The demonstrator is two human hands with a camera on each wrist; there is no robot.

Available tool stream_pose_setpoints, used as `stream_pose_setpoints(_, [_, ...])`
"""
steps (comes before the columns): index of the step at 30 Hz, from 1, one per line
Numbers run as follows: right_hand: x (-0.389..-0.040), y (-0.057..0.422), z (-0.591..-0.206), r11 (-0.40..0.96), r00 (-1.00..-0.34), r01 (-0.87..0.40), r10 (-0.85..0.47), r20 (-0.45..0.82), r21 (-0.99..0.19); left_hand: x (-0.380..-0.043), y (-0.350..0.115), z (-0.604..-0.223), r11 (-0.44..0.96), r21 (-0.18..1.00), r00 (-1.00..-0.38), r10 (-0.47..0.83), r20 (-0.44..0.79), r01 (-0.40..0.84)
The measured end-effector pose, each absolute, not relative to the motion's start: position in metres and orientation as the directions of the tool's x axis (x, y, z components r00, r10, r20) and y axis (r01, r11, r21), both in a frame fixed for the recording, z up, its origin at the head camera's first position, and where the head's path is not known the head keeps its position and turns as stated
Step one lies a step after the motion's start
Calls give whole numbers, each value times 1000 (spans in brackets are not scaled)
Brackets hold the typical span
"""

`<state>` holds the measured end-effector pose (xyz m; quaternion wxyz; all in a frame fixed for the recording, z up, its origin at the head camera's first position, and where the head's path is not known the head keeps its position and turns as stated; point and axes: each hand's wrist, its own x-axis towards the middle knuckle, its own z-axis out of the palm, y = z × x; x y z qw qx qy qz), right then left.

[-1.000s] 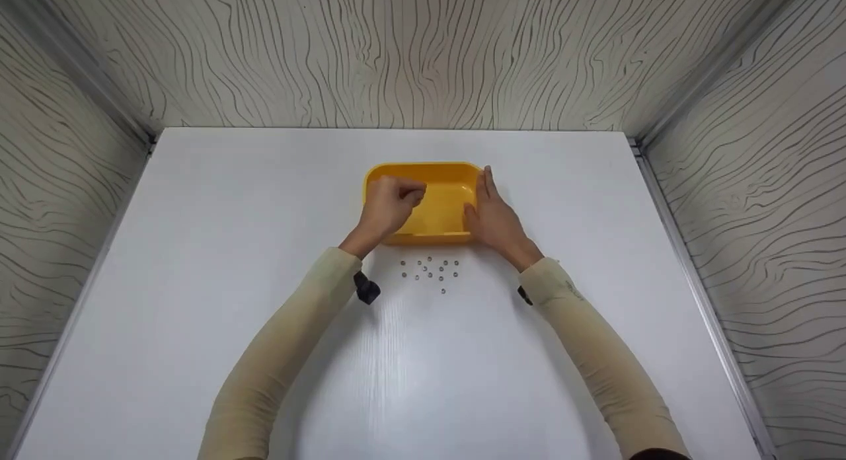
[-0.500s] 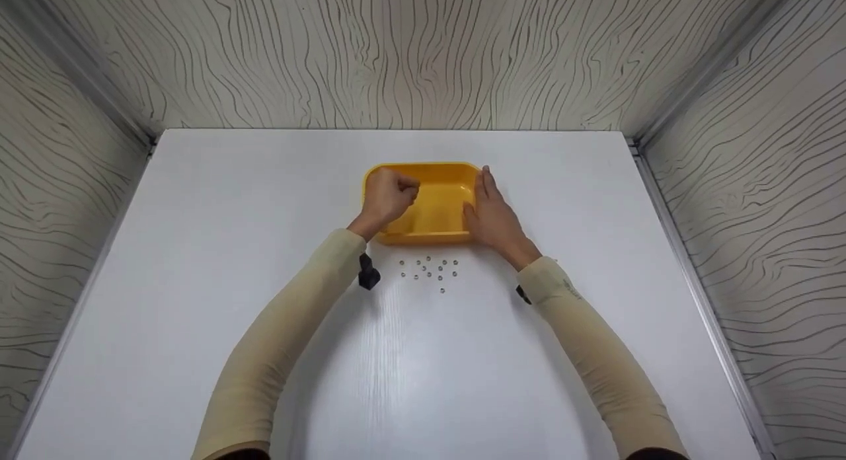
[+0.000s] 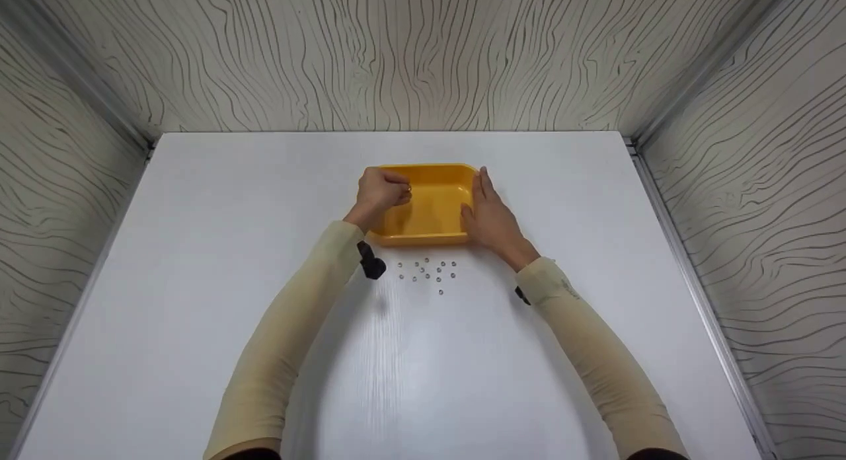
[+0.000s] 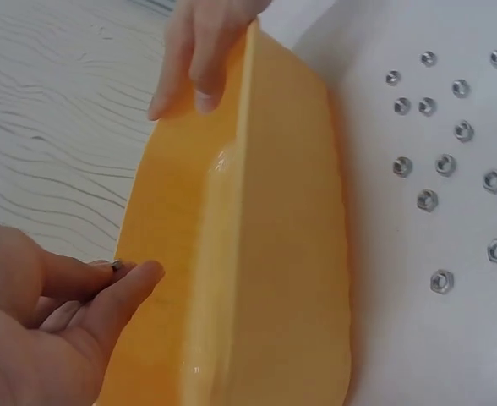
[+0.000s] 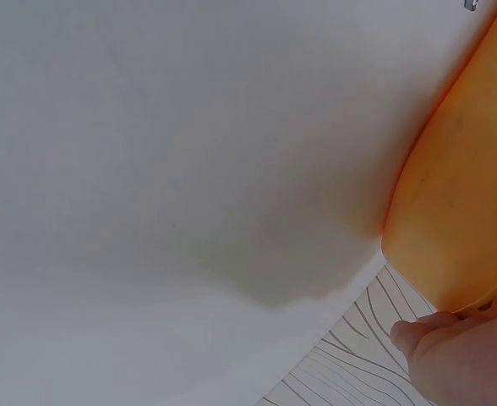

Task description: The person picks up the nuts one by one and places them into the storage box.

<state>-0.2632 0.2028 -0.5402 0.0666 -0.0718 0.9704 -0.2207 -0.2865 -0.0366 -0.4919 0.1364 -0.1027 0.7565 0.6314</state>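
A yellow plastic tray (image 3: pixel 423 239) stands on the white table near its far edge. Over the tray's left part, my left hand (image 3: pixel 380 192) pinches a small metal nut (image 4: pixel 116 265) between thumb and fingertip; the fingers hide most of it. My right hand (image 3: pixel 494 223) grips the tray's right wall, thumb on the inner side and fingers along the outside. In the right wrist view, that hand (image 5: pixel 464 359) shows only in part at the tray's wall (image 5: pixel 460 203). Several hex nuts (image 4: pixel 441 282) lie spread on the table just in front of the tray.
The white table (image 3: pixel 198 281) extends on both sides of the tray and toward me. Behind it rises a patterned wall (image 3: pixel 396 63), with similar panels left and right. A black wrist device (image 3: pixel 373 267) hangs under the left sleeve, above the table.
My left hand has shifted a little to the left over the tray, its fingers staying pinched together. The right hand keeps its place on the tray's right wall, and the loose nuts stay put.
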Motion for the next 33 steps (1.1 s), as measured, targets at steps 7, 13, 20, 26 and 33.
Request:
stream_pose_setpoints(7, [-264,203,-541,891,-981,-110,-169,-96,-440,-290,-39,-490,135,909,-919,-27,-394,-394])
stream_pose_setpoints(13, [-264,201,-539,889,-981,-101,-163,-103,-447,-290,-38,-490,124,904,-912,-59,-405,-409])
stream_pose_setpoints(20, [-263,203,-539,888,-980,-92,-162,-118,-450,-286,-36,-486,123,903,-912,-62,-407,-411])
stream_pose_setpoints(26, [-263,204,-539,883,-980,-99,-166,-108,-458,-276,-38,-481,138,904,-914,-24,-406,-405])
stream_pose_setpoints(33, [-263,204,-540,880,-980,-111,-175,-97,-462,-267,-45,-479,222,911,-933,17,-359,-346])
